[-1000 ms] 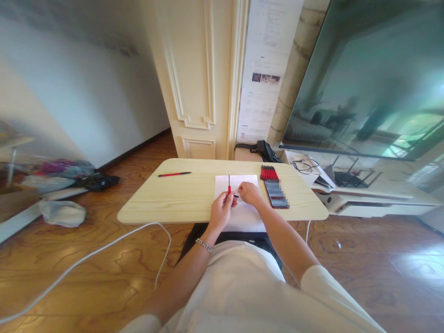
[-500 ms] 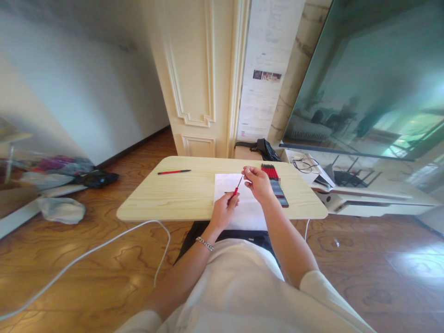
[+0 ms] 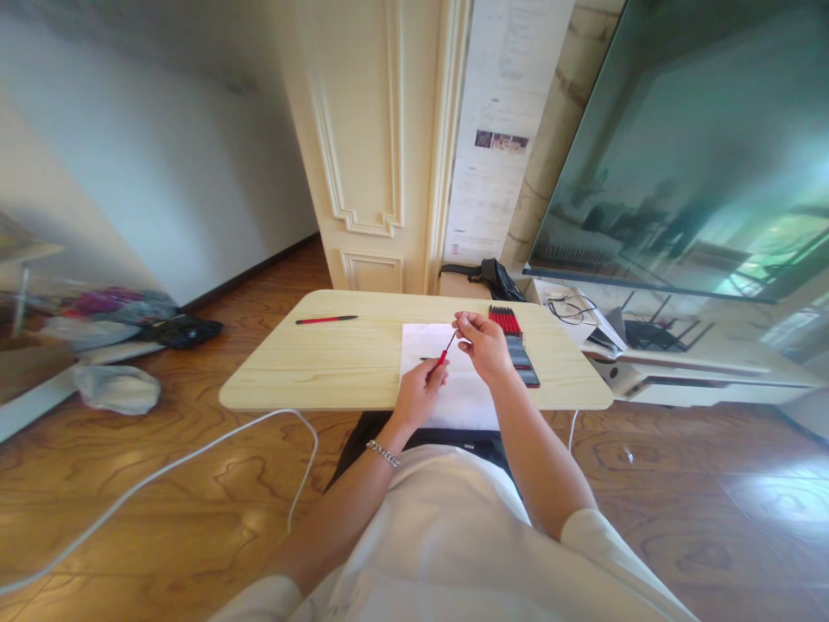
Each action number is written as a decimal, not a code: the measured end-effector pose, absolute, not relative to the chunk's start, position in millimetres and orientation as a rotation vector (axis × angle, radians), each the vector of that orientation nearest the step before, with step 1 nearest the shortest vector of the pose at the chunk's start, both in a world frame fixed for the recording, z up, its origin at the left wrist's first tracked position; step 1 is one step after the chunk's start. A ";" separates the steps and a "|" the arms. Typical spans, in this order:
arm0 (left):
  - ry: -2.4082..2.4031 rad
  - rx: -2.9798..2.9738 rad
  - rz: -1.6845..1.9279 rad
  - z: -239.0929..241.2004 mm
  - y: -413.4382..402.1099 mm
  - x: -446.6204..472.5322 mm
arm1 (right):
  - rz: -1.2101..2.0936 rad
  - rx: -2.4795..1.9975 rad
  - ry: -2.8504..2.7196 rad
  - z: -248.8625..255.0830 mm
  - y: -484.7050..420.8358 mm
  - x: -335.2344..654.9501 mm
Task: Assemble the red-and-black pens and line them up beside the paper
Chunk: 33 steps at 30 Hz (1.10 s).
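Over a white sheet of paper (image 3: 467, 399), my left hand (image 3: 420, 393) is closed around the red barrel of a pen (image 3: 442, 357). A thin dark refill (image 3: 450, 339) rises from the barrel's upper end, slanting up to the right. My right hand (image 3: 483, 341) pinches the top of that refill between thumb and fingertips. A small dark piece (image 3: 425, 358) shows just beyond my left hand, mostly hidden by it. Beside my right hand lies a row of red pens with black ends (image 3: 505, 319), on a dark case (image 3: 522, 358).
A single red and black pen (image 3: 327, 320) lies at the left of the pale wooden table (image 3: 311, 371). Behind the table are a black bag (image 3: 497, 281) and a white box with cables (image 3: 570, 311). A white cable (image 3: 194, 462) runs at the left.
Both hands keep the same hold on the pen barrel and the refill. The whole view has shifted very slightly; nothing on the table has visibly moved.
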<state>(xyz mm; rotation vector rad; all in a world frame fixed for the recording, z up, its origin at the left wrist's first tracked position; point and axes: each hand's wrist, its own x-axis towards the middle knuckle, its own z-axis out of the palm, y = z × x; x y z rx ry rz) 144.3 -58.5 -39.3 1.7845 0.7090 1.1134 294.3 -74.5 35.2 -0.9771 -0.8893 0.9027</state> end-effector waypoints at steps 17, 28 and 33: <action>0.709 1.760 1.098 -36.7 -59.7 143.7 | 0.853 -1.039 -0.948 39.5 -79.8 293.5; 0.706 1.771 1.103 -38.1 -58.3 144.0 | 0.836 -1.030 -0.954 40.6 -81.0 294.8; 0.710 1.774 1.101 -37.1 -58.7 143.3 | 0.820 -1.031 -0.962 40.2 -81.4 294.9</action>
